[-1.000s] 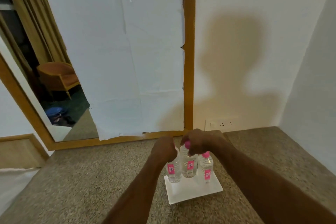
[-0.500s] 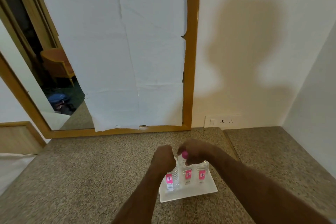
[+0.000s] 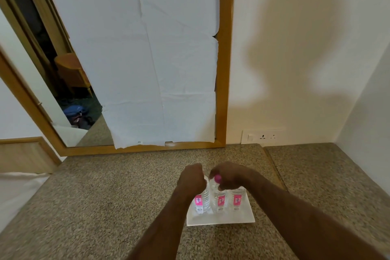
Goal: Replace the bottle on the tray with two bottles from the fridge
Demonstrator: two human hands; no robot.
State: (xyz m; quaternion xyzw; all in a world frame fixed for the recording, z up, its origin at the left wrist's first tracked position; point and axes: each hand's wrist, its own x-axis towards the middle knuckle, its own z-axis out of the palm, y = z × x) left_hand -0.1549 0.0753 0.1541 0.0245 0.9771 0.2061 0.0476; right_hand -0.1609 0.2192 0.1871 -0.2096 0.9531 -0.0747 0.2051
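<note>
Three clear water bottles with pink labels stand upright in a row on a white square tray (image 3: 242,219) on the speckled stone counter. My left hand (image 3: 193,179) is closed over the top of the left bottle (image 3: 202,200). My right hand (image 3: 230,175) grips the pink-capped top of the middle bottle (image 3: 219,199) and also covers the top of the right bottle (image 3: 237,198). The caps of the left and right bottles are hidden by my hands.
A wood-framed mirror (image 3: 224,69) mostly covered by white paper leans behind the counter. A wall socket plate (image 3: 262,136) sits at the counter's back. A seam (image 3: 274,171) divides the counter. White walls close the right side; a white cloth (image 3: 16,194) lies at left.
The view has tilted and shifted so the tray sits lower in the frame. Both hands stay on the bottle tops, and the bottles remain standing on the tray.
</note>
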